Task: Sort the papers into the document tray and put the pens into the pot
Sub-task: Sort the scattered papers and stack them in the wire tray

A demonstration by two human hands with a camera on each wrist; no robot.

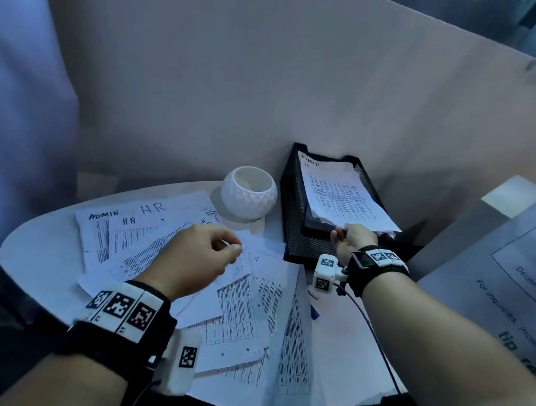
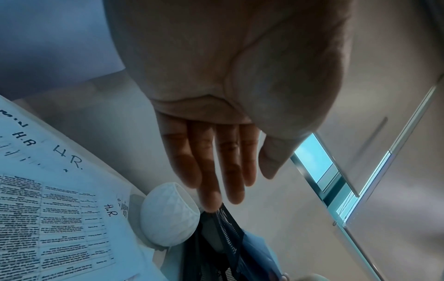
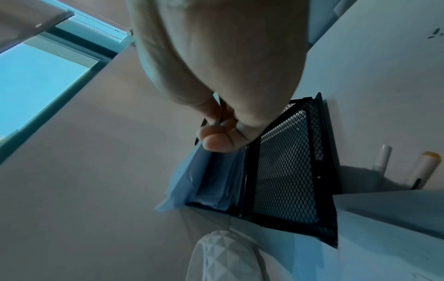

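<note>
Where tray [image 1: 296,232] ends, fingers [image 3: 217,141] seemingly pinch papers [image 1: 338,195].

Left hand [image 1: 198,259] hovering, fingers relaxed, near straight; right hand [image 1: 353,240] extended forward, fingers pinched.
</note>
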